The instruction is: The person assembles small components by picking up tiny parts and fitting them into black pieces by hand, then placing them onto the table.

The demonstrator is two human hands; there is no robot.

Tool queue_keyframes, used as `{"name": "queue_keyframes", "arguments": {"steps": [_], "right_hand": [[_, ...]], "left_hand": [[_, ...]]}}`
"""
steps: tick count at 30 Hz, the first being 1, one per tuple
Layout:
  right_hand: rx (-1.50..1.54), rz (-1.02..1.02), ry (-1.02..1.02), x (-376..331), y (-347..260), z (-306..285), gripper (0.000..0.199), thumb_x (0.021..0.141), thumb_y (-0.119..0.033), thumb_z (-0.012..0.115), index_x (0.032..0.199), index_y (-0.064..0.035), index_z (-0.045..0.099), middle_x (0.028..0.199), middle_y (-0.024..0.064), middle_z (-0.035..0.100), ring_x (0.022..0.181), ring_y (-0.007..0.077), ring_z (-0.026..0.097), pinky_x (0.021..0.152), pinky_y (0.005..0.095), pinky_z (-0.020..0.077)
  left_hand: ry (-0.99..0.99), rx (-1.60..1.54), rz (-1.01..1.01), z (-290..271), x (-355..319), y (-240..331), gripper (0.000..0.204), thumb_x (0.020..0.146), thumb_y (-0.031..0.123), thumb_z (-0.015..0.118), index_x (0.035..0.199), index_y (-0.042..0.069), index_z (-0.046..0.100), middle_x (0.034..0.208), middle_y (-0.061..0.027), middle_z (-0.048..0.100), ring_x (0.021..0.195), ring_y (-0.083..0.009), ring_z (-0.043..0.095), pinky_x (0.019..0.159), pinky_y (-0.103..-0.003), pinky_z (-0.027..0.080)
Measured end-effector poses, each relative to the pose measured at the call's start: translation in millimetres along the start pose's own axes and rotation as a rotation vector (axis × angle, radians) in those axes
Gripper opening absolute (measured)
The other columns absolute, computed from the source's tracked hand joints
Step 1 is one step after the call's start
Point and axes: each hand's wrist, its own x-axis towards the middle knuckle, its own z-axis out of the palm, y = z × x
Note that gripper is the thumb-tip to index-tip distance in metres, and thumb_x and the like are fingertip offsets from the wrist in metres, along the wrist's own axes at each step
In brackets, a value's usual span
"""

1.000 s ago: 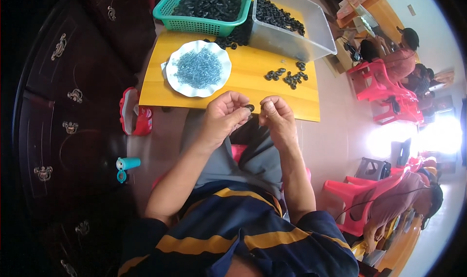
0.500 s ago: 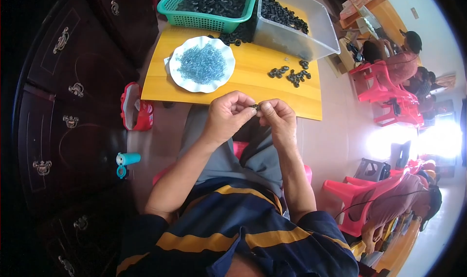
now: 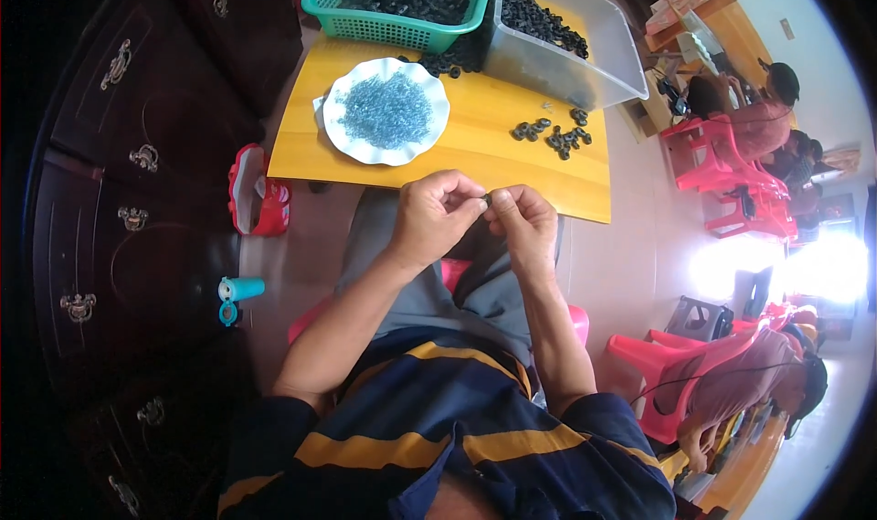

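My left hand (image 3: 433, 211) and my right hand (image 3: 524, 218) meet just over the near edge of the yellow table (image 3: 475, 168), above my lap. Thumb and fingers of both are pinched around one small black ring-like part (image 3: 487, 198), mostly covered by the fingertips. Beyond my left hand stands a white scalloped plate (image 3: 340, 143) heaped with small clear bluish pieces (image 3: 384, 111). A few small clusters of black ring-shaped parts (image 3: 568, 142) lie on the table beyond my right hand.
A green basket (image 3: 388, 31) of dark pieces and a clear plastic bin (image 3: 571, 79) of black parts stand at the far side. Dark cabinets (image 3: 151, 200) line the left. On the floor are a red container (image 3: 245, 200) and a turquoise bottle (image 3: 242, 289). People sit on pink chairs (image 3: 649, 365) at right.
The table and its contents appear slightly lower and farther right. Both hands keep their pinch on the small black part, with only slight finger movement.
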Motion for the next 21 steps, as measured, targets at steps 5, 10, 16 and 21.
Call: {"name": "queue_keyframes", "arguments": {"steps": [5,10,16,21], "right_hand": [[0.461,0.117,-0.187,3.0,1.6,-10.6,0.017,0.099,-0.021,0.065,0.093,-0.0058,0.066,0.078,0.0023,0.067,0.065,0.008,0.06,0.062,0.0209,0.0498],[0.768,0.316,-0.451,5.6,8.3,-17.6,0.033,0.096,-0.038,0.067,0.107,-0.0071,0.063,0.089,0.0036,0.068,0.075,0.0132,0.065,0.07,0.0267,0.0533],[0.789,0.407,-0.648,4.0,6.8,-15.3,0.055,0.096,-0.051,0.061,0.124,-0.0039,0.057,0.103,0.0046,0.067,0.085,0.0148,0.065,0.077,0.0287,0.0537],[0.658,0.307,-0.697,12.7,9.7,-22.6,0.055,0.096,-0.048,0.062,0.126,-0.0028,0.058,0.104,0.0038,0.068,0.087,0.0135,0.066,0.079,0.0293,0.0544]], "left_hand": [[-0.095,-0.117,-0.042,-6.0,2.8,7.2,0.009,0.084,-0.003,0.073,0.092,-0.002,0.068,0.082,-0.0035,0.071,0.072,-0.0076,0.067,0.066,-0.023,0.055],[-0.213,-0.205,-0.058,-5.7,0.7,27.2,0.011,0.091,-0.003,0.067,0.101,-0.001,0.066,0.086,-0.0035,0.069,0.073,-0.0066,0.066,0.064,-0.02,0.053],[-0.206,0.146,0.192,-8.9,2.1,22.9,0.024,0.084,-0.005,0.07,0.107,0.0,0.068,0.093,-0.0037,0.068,0.081,-0.0109,0.066,0.074,-0.024,0.053],[-0.201,0.195,0.193,-6.2,0.5,27.1,0.026,0.08,-0.005,0.072,0.105,0.001,0.07,0.094,-0.0056,0.067,0.084,-0.0139,0.065,0.078,-0.027,0.052]]}}
